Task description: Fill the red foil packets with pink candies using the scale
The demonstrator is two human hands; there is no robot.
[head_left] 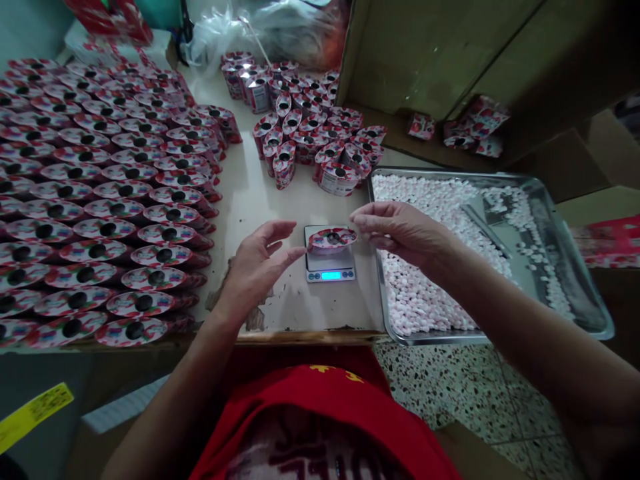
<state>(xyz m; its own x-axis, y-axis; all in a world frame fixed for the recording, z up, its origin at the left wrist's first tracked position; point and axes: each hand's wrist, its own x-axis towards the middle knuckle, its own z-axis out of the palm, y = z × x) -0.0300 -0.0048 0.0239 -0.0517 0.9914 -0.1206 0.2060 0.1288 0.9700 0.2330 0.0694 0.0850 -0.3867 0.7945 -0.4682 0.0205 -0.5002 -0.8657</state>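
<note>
A small red-and-white printed pouch [332,239] stands open on a little digital scale [330,264] with a lit blue display. My right hand [400,230] hovers just right of the pouch, fingers pinched together by its rim; what they pinch is too small to see. My left hand [260,260] is open, fingers curved, just left of the scale and pouch without gripping either.
A metal tray [590,313] of small pink-white candies lies at right, with a metal scoop [485,230] in it. Rows of filled pouches [100,200] cover the left table. Another cluster of pouches [310,133] stands behind. A cardboard box [450,60] sits at back right.
</note>
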